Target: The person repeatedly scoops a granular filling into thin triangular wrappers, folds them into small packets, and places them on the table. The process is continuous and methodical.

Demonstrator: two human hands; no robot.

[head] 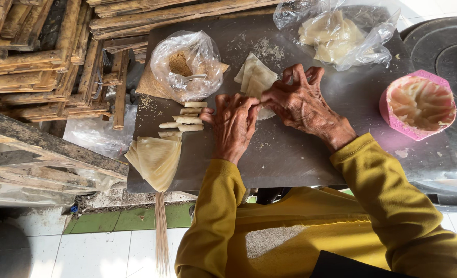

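Head view: left hand (233, 125) and right hand (296, 100) pinch one pale wrapper (263, 110) together on the dark board (310, 149), finished rolls (184, 119) lined up within left reach.

Four finished rolls (186, 119), two plastic bags (187, 64), one pink bowl (417, 104), two hands (269, 116).

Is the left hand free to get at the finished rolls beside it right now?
Probably not at once: the left hand is pinching a wrapper together with the right hand. The rolls lie close to its left, with nothing between.
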